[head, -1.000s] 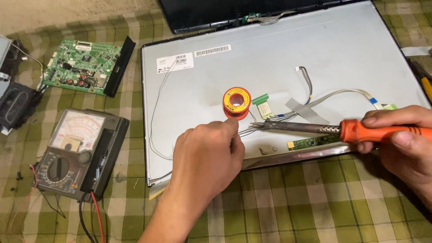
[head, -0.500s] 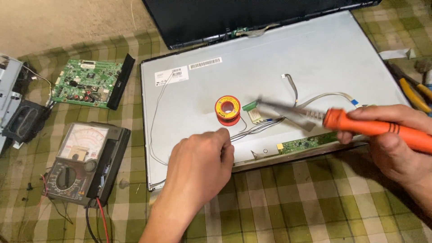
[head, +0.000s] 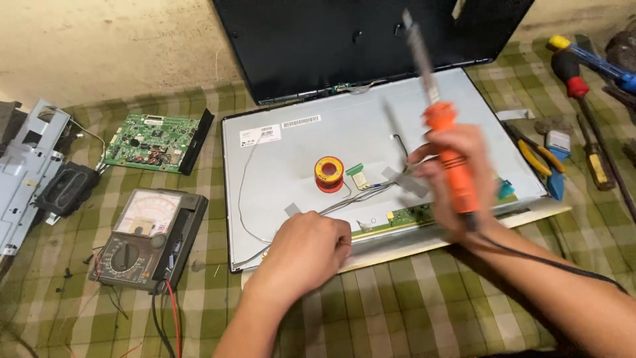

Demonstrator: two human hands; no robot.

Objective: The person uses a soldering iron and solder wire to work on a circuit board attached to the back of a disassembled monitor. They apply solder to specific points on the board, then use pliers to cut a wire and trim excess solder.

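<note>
My right hand (head: 457, 176) grips an orange-handled soldering iron (head: 445, 142), held upright with its metal tip pointing up and away, blurred by motion. Its black cord runs back along my forearm. My left hand (head: 308, 248) rests closed as a fist on the near edge of a grey metal display panel back (head: 298, 152); whether it pinches the thin solder wire there is hidden. A red and yellow solder spool (head: 328, 174) lies on the panel beside taped flat cables and a narrow green circuit strip (head: 411, 213).
A black screen bezel (head: 371, 40) lies beyond the panel. Left on the checked green cloth: a green circuit board (head: 149, 141), an analog multimeter (head: 146, 238) with leads, a speaker and metal bracket (head: 26, 172). Right: screwdrivers (head: 583, 73) and yellow-handled pliers (head: 536, 159).
My right hand swung the soldering iron up from lying across the panel's green strip to nearly vertical. The view tilted back, showing more of the bezel. The left hand stayed put.
</note>
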